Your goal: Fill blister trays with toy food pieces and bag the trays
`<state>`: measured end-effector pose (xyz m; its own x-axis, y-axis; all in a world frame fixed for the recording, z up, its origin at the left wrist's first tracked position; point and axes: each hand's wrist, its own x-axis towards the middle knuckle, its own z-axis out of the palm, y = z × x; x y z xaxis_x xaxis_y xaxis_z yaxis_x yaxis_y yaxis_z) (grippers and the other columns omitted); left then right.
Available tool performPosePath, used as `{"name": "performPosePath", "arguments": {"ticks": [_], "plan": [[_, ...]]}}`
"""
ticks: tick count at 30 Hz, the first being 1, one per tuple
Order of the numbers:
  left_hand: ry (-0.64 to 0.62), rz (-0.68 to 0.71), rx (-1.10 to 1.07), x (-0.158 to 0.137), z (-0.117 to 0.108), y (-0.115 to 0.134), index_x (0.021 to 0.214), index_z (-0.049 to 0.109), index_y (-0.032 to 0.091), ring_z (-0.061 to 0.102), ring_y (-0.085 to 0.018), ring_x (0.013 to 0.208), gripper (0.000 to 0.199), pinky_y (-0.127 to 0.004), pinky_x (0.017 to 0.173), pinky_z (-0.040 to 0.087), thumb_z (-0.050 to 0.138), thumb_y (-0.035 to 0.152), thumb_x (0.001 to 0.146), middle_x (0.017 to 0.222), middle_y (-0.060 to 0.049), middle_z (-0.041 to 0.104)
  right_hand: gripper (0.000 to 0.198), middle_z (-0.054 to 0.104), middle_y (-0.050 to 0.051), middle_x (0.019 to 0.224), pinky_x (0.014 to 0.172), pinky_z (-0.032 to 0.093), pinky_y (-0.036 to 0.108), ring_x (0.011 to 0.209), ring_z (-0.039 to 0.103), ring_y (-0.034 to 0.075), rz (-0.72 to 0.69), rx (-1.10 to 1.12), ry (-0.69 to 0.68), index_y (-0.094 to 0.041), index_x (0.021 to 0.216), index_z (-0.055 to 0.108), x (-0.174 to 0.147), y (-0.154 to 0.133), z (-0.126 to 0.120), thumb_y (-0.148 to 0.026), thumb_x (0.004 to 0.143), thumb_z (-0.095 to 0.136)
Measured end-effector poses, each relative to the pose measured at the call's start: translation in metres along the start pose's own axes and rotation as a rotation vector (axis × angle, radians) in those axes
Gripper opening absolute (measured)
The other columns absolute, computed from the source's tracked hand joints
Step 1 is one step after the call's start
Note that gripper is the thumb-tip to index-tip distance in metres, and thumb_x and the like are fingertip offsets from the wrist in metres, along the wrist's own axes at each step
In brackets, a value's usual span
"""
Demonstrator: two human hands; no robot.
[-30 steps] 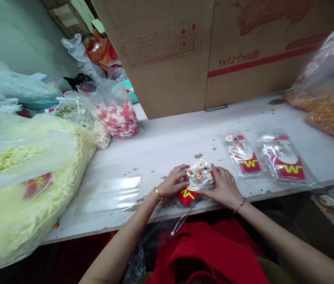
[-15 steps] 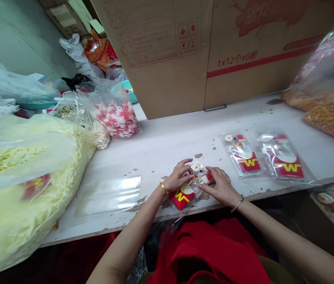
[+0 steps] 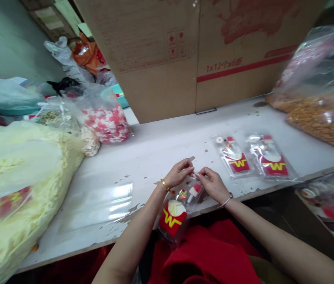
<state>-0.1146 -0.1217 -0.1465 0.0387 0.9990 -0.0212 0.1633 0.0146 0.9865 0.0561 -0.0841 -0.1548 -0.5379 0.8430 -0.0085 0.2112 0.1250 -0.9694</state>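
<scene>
A clear plastic bag (image 3: 171,221) holds a red fries carton piece with a yellow zigzag letter, a small round colourful piece and a red-and-white piece. It hangs down at the table's front edge, its lower end over my red clothing. My left hand (image 3: 181,172), with a gold bracelet, pinches the bag's top edge. Close beside it, my right hand (image 3: 213,186), wearing a silver bangle, pinches the same edge, fingertips nearly touching those of the left. The fingers hide much of the bag's top. To the right lie two similar packs, one filled pack (image 3: 234,156) and another pack (image 3: 270,156).
A large cardboard box (image 3: 161,86) stands at the back. A big bag of pale yellow pieces (image 3: 57,189) fills the left, near a bag of pink-and-white pieces (image 3: 107,124). Flat clear bags (image 3: 96,207) lie left of my hands. A bag of orange-brown pieces (image 3: 317,122) sits right.
The bag has come down towards my body, past the table edge. My hands have gone from spread over its small pieces to pinching its top edge. The view has shifted slightly.
</scene>
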Motion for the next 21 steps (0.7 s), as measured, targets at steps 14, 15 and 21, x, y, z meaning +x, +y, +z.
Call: {"name": "performPosePath", "arguments": {"ticks": [14, 15, 21], "plan": [[0.685, 0.037, -0.338, 0.085, 0.041, 0.022, 0.133, 0.035, 0.028, 0.037, -0.02, 0.133, 0.063, -0.033, 0.105, 0.036, 0.061, 0.049, 0.08, 0.147, -0.01, 0.033, 0.052, 0.067, 0.005, 0.092, 0.07, 0.052, 0.036, 0.082, 0.064, 0.022, 0.145, 0.165, 0.113, -0.021, 0.101, 0.057, 0.059, -0.021, -0.077, -0.066, 0.074, 0.052], [0.646, -0.021, -0.384, 0.091, 0.052, 0.02, 0.138, 0.027, 0.029, 0.032, -0.021, 0.137, 0.069, -0.034, 0.108, 0.033, 0.059, 0.051, 0.081, 0.151, -0.01, 0.026, 0.053, 0.067, 0.006, 0.094, 0.072, 0.052, 0.037, 0.084, 0.064, 0.023, 0.16, 0.126, 0.148, -0.02, 0.103, 0.058, 0.071, -0.018, -0.092, -0.066, 0.077, 0.049], [0.395, -0.243, -0.558, 0.118, 0.12, 0.007, 0.148, 0.008, 0.019, 0.022, -0.023, 0.141, 0.087, -0.031, 0.112, 0.03, 0.058, 0.046, 0.083, 0.156, -0.012, 0.012, 0.036, 0.061, 0.01, 0.111, 0.095, 0.039, 0.047, 0.105, 0.055, 0.024, 0.332, -0.275, 0.28, -0.015, 0.102, 0.061, 0.129, 0.006, -0.145, -0.046, 0.086, 0.055]]}}
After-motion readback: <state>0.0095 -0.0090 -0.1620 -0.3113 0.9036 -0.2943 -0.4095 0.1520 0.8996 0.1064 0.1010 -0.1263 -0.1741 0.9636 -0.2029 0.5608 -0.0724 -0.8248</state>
